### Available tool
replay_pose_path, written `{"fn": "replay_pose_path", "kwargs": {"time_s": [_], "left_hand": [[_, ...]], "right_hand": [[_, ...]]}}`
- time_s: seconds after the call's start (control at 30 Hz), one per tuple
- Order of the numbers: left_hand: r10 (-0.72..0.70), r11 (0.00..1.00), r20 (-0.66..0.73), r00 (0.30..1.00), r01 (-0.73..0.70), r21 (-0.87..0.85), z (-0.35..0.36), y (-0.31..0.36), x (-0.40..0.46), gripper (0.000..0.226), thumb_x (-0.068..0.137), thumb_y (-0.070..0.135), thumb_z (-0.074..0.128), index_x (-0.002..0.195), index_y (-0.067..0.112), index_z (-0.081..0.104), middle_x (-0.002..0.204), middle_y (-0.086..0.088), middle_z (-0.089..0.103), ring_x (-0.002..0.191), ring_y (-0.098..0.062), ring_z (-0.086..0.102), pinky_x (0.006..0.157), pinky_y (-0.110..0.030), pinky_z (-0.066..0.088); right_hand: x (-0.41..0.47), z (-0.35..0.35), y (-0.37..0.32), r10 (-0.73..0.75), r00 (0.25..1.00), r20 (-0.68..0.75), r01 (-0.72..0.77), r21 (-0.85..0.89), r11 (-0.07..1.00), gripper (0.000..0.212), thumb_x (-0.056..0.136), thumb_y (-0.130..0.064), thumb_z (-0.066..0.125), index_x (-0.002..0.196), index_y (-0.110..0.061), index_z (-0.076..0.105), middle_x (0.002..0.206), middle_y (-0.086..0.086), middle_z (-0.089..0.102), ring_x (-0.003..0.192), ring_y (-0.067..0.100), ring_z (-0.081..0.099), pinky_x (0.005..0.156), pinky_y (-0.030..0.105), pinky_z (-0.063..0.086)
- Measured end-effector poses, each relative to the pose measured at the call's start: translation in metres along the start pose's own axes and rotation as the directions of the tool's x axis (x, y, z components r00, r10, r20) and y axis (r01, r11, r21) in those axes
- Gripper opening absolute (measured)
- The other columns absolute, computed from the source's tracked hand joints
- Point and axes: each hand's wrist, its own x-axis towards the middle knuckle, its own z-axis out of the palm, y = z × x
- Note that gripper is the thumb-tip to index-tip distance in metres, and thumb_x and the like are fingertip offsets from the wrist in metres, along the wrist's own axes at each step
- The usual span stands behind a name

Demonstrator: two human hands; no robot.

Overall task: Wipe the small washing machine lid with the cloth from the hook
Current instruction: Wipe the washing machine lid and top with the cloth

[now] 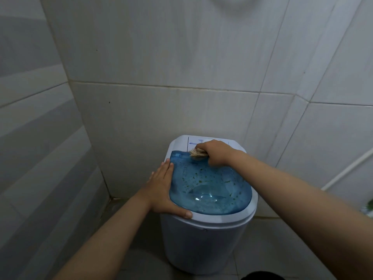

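A small white washing machine stands on the floor against the tiled wall. Its see-through blue lid is closed and speckled with green-brown spots. My right hand is at the lid's far edge, closed around a bunched beige cloth that presses on the lid near the white control panel. My left hand lies flat on the machine's left rim, fingers along the lid's edge and thumb on the front rim.
White tiled walls close in behind and on both sides, forming a corner at the left. A white pipe runs diagonally on the right wall. Something green shows at the right edge. Grey floor tiles surround the machine.
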Motion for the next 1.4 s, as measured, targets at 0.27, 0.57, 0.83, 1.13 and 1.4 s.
{"fn": "replay_pose_path", "kwargs": {"time_s": [0.27,0.57,0.83,1.13,1.4], "left_hand": [[0.010,1.000,-0.014,1.000,-0.010,-0.010,0.001,-0.005,0.002,0.157,0.034,0.087,0.063,0.147,0.018,-0.022,0.154,0.004,-0.030,0.142,-0.012,-0.024,0.115,-0.040,-0.011],[0.004,1.000,-0.004,1.000,-0.004,0.008,0.002,-0.006,0.003,0.159,0.031,0.091,0.058,0.147,0.016,-0.021,0.155,0.002,-0.029,0.143,-0.014,-0.021,0.115,-0.042,-0.009],[0.003,1.000,0.014,1.000,-0.003,0.014,-0.001,-0.001,0.003,0.161,0.028,0.093,0.055,0.148,0.014,-0.018,0.156,-0.001,-0.027,0.144,-0.016,-0.020,0.116,-0.044,-0.008],[-0.005,1.000,0.022,1.000,0.005,0.017,-0.002,0.003,0.000,0.166,0.023,0.096,0.050,0.148,0.012,-0.018,0.157,-0.002,-0.025,0.144,-0.017,-0.021,0.117,-0.047,-0.007],[0.007,1.000,0.006,1.000,-0.007,0.007,0.001,0.000,0.002,0.165,0.023,0.096,0.050,0.147,0.012,-0.018,0.156,-0.001,-0.026,0.144,-0.016,-0.020,0.116,-0.045,-0.008]], "right_hand": [[-0.037,-0.024,0.050,0.226,0.973,-0.037,-0.221,0.102,0.970,0.017,0.074,0.004,0.050,0.077,-0.013,0.049,0.079,0.007,0.057,0.080,0.027,0.053,0.058,0.029,0.035],[-0.078,0.022,0.042,0.295,0.941,-0.167,-0.288,0.061,0.956,0.049,0.073,0.003,0.053,0.119,-0.015,0.054,0.111,0.012,0.063,0.098,0.034,0.060,0.065,0.030,0.036],[-0.130,0.042,0.003,0.343,0.918,-0.198,-0.329,0.104,0.939,0.040,0.075,0.001,0.050,0.111,-0.016,0.054,0.112,0.007,0.063,0.097,0.033,0.061,0.069,0.035,0.046],[-0.175,0.039,-0.053,0.225,0.973,-0.050,-0.220,0.093,0.971,0.031,0.071,0.000,0.052,0.098,-0.015,0.051,0.106,0.008,0.061,0.097,0.034,0.059,0.074,0.037,0.048],[-0.094,-0.009,-0.001,0.319,0.925,-0.207,-0.258,0.274,0.927,0.022,0.070,0.003,0.051,0.076,-0.016,0.042,0.077,0.003,0.048,0.076,0.026,0.045,0.052,0.028,0.029]]}}
